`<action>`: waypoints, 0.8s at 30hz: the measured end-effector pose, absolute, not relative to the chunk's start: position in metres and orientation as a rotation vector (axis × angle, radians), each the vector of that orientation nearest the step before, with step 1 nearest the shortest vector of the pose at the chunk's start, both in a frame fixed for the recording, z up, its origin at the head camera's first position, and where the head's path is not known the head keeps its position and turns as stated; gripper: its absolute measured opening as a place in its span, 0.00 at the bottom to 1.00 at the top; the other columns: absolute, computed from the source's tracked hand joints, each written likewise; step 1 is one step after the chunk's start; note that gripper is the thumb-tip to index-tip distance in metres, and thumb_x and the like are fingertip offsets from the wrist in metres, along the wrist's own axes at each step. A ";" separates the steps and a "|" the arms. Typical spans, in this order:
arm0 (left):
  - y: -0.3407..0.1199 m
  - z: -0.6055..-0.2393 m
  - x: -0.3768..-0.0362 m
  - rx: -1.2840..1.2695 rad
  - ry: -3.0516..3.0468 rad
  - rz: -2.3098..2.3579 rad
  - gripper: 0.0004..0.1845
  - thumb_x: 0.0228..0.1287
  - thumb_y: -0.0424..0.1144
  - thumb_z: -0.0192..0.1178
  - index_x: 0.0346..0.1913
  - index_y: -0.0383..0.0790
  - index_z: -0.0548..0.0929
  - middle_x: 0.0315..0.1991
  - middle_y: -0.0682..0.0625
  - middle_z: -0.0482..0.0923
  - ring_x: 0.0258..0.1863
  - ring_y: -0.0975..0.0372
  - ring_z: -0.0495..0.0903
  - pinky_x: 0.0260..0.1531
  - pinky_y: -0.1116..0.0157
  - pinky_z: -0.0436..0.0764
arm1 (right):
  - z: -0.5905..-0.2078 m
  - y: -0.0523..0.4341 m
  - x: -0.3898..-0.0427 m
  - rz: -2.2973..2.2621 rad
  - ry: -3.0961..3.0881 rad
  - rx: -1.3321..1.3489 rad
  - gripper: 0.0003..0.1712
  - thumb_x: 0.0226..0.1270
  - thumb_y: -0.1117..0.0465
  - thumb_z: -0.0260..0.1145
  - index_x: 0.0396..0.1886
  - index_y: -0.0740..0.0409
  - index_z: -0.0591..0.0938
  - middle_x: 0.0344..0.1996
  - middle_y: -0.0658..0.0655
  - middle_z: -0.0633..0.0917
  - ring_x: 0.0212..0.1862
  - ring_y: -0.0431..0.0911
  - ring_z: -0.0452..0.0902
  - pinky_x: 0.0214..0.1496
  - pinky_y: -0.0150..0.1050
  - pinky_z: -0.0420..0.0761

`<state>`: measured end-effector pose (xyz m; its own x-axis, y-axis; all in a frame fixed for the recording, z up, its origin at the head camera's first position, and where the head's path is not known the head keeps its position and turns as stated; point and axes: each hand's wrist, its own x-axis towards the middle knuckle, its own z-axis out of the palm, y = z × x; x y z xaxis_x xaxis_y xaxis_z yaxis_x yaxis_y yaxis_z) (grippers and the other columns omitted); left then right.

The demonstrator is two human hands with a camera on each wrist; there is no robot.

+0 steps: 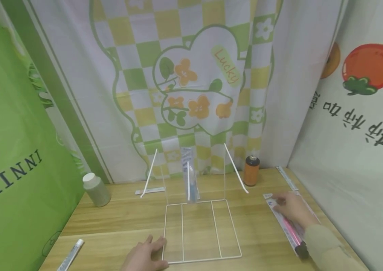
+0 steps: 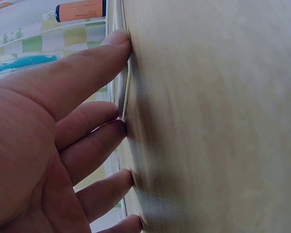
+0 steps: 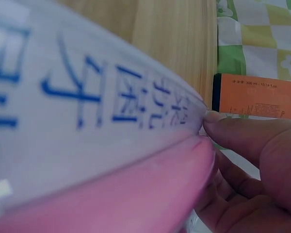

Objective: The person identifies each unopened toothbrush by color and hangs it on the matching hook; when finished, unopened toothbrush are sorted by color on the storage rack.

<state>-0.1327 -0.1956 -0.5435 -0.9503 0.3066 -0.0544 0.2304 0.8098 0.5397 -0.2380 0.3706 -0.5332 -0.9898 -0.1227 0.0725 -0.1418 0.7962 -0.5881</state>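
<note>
**One pack racked, a pink one in hand at the right**

At the far left of the head view, a packaged toothbrush (image 1: 70, 255) lies flat near the lower left corner of the table (image 1: 116, 222), untouched, with a pale green bottle (image 1: 96, 189) standing further back.

The left hand (image 1: 145, 256) rests at the bottom centre, its fingers (image 2: 99, 53) straight and spread, their tips pressed against the near left edge of the white wire rack (image 1: 199, 231); it holds nothing. The left wrist view shows the fingertips meeting the white wire where it lies on the wood.

In the middle of the frame, one blue toothbrush pack (image 1: 189, 177) already stands upright against the rack's clear back panel. The rest of the rack's base shows only bare wire.

Right of the rack stands an orange bottle (image 1: 251, 170). Further right, the right hand (image 1: 291, 209) lies on the far end of the pink toothbrush pack (image 1: 291, 227), which lies flat on the table at centre right. The right wrist view shows thumb and fingers (image 3: 247, 136) pinching the pack's edge.

By my reading, the work is early: one pack placed, this pink one just being gripped, and at least the pack at lower left still on the table.
</note>
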 end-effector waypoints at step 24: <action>-0.193 -0.543 -0.132 0.379 2.834 0.838 0.42 0.52 0.55 0.83 0.71 0.47 0.83 0.71 0.20 0.69 0.58 0.09 0.66 0.53 0.14 0.64 | -0.536 0.370 -0.240 0.919 -2.899 0.253 0.24 0.67 0.66 0.75 0.61 0.68 0.85 0.53 0.72 0.88 0.54 0.71 0.85 0.57 0.70 0.83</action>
<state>-0.1318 -0.1935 -0.5427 -0.9547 0.2859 -0.0828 0.1949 0.8108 0.5519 -0.2396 0.3701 -0.5355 -0.9823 -0.1301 0.1350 -0.1841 0.8052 -0.5638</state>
